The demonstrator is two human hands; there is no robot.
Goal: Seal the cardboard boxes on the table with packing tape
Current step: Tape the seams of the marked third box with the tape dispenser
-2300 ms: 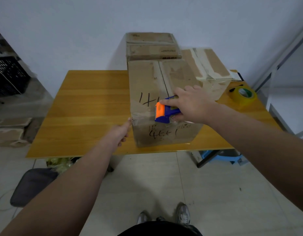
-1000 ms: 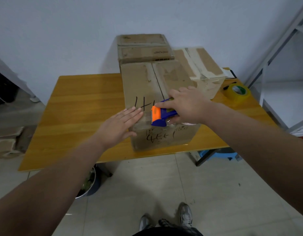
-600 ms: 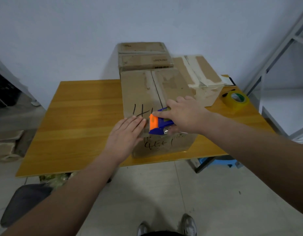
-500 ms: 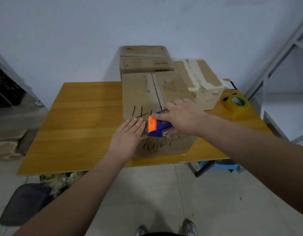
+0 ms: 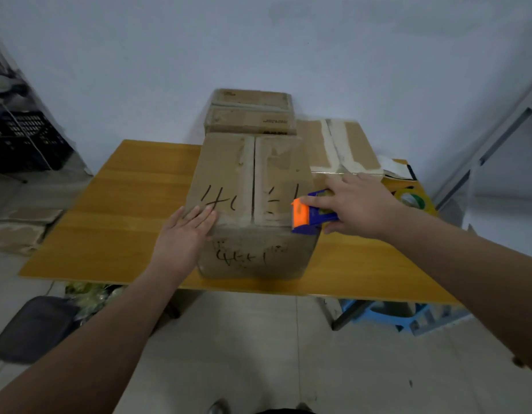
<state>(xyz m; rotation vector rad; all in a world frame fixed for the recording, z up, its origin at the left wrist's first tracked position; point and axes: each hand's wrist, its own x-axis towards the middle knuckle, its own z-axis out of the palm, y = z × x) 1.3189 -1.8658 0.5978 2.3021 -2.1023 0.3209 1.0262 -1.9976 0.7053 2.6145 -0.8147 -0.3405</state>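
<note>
Your left hand point(image 5: 185, 234) lay flat, fingers straight and together, on the near left top corner of the front cardboard box point(image 5: 229, 171). This box stood at the near edge of the wooden table point(image 5: 124, 204). Your right hand point(image 5: 359, 207) gripped the orange-and-blue tape dispenser point(image 5: 311, 215) at the box's near right top edge. A rear box point(image 5: 250, 115) and a taped box point(image 5: 342, 144) stood behind it. A tape roll point(image 5: 409, 198) lay at the right.
</note>
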